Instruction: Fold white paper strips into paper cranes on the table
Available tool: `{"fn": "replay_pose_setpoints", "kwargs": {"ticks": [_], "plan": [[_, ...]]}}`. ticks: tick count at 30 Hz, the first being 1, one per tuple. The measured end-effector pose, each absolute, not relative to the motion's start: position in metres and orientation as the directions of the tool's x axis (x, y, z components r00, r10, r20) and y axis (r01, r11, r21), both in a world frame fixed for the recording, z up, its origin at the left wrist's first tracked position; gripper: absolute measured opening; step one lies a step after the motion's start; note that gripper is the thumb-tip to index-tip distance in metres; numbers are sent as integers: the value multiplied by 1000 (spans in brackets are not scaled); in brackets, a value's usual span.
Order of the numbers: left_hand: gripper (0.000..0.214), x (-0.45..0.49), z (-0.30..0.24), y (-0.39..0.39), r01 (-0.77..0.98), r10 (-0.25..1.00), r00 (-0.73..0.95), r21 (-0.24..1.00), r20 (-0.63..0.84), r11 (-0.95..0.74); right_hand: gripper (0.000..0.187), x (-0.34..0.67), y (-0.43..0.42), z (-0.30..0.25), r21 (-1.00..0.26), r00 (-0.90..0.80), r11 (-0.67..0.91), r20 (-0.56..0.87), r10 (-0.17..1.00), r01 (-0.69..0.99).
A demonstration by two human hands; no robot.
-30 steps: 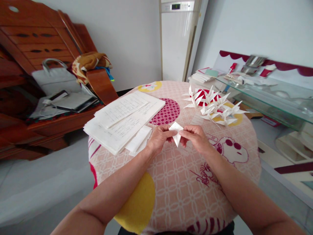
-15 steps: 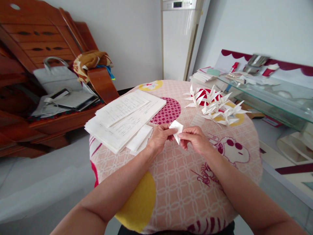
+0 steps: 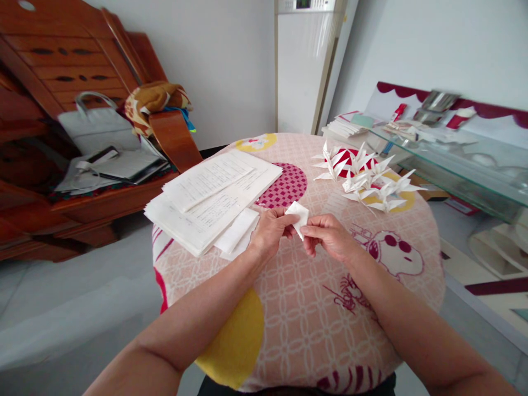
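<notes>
A small folded piece of white paper, roughly kite-shaped with its point toward me, is held above the middle of the table. My left hand pinches its left side, thumb on top. On the right edge near the lower tip, my right hand grips it between thumb and fingers. Left of my left hand lie some cut paper pieces beside a stack of written sheets. Several white folded paper cranes stand together at the table's back right.
The round table wears a pink patterned cloth. A glass shelf with cups and papers adjoins the table at the right. A wooden bench with a grey bag stands at the left.
The camera view has shifted slightly. Both hands keep their hold on the folded paper; its lower tip shows a little less below my right thumb.
</notes>
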State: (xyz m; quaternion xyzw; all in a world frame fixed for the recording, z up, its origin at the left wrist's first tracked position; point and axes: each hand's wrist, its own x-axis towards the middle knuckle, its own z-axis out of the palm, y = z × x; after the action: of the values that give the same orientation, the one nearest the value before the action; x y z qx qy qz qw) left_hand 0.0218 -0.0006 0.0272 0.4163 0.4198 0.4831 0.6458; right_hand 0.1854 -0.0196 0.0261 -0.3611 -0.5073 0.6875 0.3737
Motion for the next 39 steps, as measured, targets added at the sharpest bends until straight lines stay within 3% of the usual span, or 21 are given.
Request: {"fn": "replay_pose_setpoints", "kwargs": {"ticks": [10,24,26,31,36,39], "plan": [[20,20,29,0,-321,952,234,909,-198,267,28,186,-18,25,-951,-497,-247,-127,858,-183],[24,17,25,2,-224,960,239,954,-143,198,28,191,-17,30,-962,-544,-255,-164,823,-95],[24,15,26,3,-192,951,287,965,-117,176,30,193,-15,30,-973,-518,-218,-146,843,-79],[22,13,27,2,-115,938,344,991,-26,70,27,192,-11,30,-994,-265,-26,2,964,-104],[23,15,27,1,-80,928,372,996,-16,49,22,190,-10,26,-991,-150,103,114,982,-81],[19,15,26,1,-87,925,380,994,-24,62,29,191,-9,21,-985,-133,165,171,976,-55]]}}
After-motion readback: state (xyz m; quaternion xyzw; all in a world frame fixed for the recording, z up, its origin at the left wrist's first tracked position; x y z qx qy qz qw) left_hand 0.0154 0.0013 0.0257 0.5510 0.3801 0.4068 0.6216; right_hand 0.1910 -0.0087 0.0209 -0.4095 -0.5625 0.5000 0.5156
